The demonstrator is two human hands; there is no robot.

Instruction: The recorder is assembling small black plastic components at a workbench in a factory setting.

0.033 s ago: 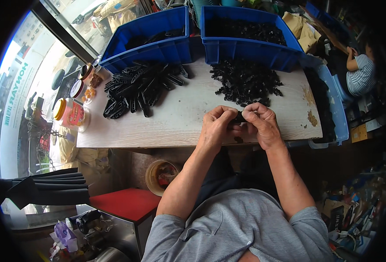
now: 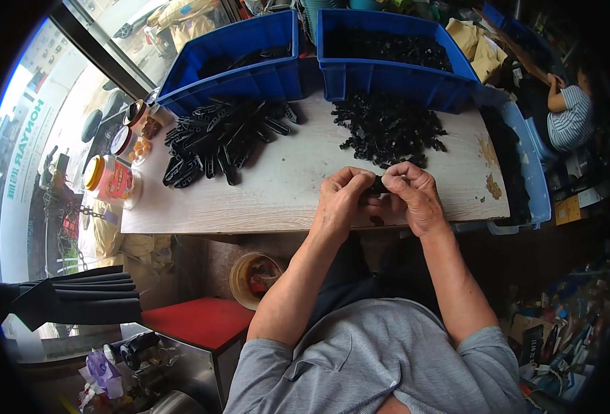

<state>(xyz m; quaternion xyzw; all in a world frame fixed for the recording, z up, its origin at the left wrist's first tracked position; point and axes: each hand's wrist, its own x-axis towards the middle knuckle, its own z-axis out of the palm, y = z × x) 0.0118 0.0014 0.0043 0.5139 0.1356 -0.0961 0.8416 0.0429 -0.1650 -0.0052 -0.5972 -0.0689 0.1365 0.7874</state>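
Head view: we note two hands together over the near edge of the table (image 2: 263, 203). Left hand (image 2: 341, 194) and right hand (image 2: 419, 199) both pinch a small black piece (image 2: 379, 185) between thumbs and fingers; it is mostly covered, so we cannot tell its full shape.

Containers: we count two blue bins along the far side. Left bin (image 2: 260, 84) holds dark pieces low inside; just before it lies a heap of long black parts (image 2: 215, 141). Right bin (image 2: 396, 86) holds many small black bits, with a spread of small black parts (image 2: 384, 131) in front. Beside the table's right end, a translucent bluish tub (image 2: 541, 190) holds a dark mass.

At the left edge we log a yellow-lidded jar (image 2: 120, 182), contents unclear, and another jar with orange lumps (image 2: 140, 149). Below the table, a bucket (image 2: 238, 281) contains mixed scraps.
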